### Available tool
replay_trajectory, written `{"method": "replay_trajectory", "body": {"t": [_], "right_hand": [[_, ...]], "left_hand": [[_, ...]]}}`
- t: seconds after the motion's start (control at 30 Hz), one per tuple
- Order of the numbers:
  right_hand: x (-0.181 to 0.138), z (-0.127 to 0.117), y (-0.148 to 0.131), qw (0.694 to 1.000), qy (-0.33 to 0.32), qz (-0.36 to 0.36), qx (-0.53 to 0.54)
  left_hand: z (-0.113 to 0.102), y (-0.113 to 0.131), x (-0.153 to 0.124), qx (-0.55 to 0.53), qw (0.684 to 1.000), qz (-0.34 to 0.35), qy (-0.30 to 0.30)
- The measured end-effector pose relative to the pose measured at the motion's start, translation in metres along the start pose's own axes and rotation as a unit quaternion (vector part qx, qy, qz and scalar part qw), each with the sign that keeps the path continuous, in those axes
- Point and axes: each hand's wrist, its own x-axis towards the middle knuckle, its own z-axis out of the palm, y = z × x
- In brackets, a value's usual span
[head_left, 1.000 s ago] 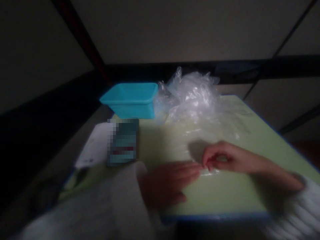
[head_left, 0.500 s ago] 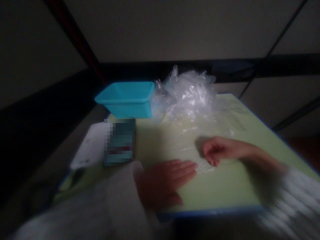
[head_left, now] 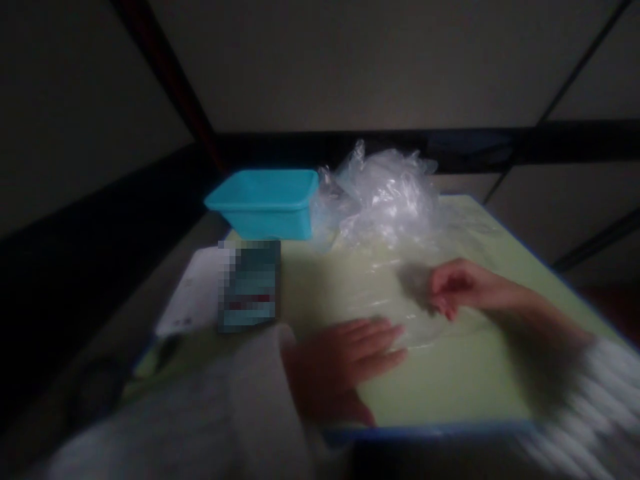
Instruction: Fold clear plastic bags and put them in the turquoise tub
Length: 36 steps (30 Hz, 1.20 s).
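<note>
My left hand (head_left: 347, 367) lies flat, palm down, near the front edge of the table (head_left: 465, 393). Its fingers are stretched out to the right, over the near edge of a clear plastic sheet or bag (head_left: 373, 293) spread on the tabletop. To the right, my right hand (head_left: 460, 287) hovers low over the plastic, judging by its shadow. Its fingers are curled together, and whatever they may hold is hidden. Beyond both hands rises a crumpled heap of clear plastic (head_left: 395, 190).
A turquoise plastic basin (head_left: 270, 213) stands at the back left, touching the heap. Left of my hands lie a white flat item (head_left: 195, 293) and a dark pixelated rectangular object (head_left: 253, 287). A wall closes off the far side.
My right hand has moved right and slightly away from me, apart from my left hand. The left fingers have spread a little. The whole view has shifted slightly.
</note>
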Motion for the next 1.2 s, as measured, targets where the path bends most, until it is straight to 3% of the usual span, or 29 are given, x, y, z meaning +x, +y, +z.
{"method": "replay_trajectory", "body": {"t": [0.1,0.17,0.27,0.4,0.53,0.73,0.9,1.1,1.2], "right_hand": [[0.001,0.006,-0.005,0.981,0.150,-0.087,-0.086],[0.001,0.009,-0.008,0.957,0.207,-0.108,-0.173],[0.002,0.010,-0.008,0.931,0.203,-0.133,-0.272],[0.004,0.009,-0.003,0.901,0.174,-0.167,-0.361],[0.007,0.010,0.000,0.883,0.152,-0.154,-0.416],[0.009,0.013,0.000,0.863,0.125,-0.172,-0.459],[0.011,0.020,0.002,0.844,0.106,-0.204,-0.484],[0.013,0.033,-0.001,0.853,0.034,-0.244,-0.460],[0.014,0.038,-0.002,0.853,-0.001,-0.265,-0.450]], "left_hand": [[0.005,-0.007,-0.005,0.046,0.997,-0.012,0.055],[0.011,-0.015,-0.010,0.083,0.988,-0.033,0.123],[0.020,-0.026,-0.017,0.125,0.970,-0.059,0.199],[0.027,-0.033,-0.019,0.138,0.962,-0.050,0.230],[0.020,-0.027,-0.015,0.126,0.968,-0.017,0.218],[0.003,-0.006,-0.009,0.087,0.986,0.019,0.140],[0.010,0.006,-0.006,0.039,0.989,0.034,0.137],[0.016,0.016,0.000,0.007,0.993,0.090,0.080],[0.017,0.018,-0.001,-0.019,0.989,0.121,0.082]]}}
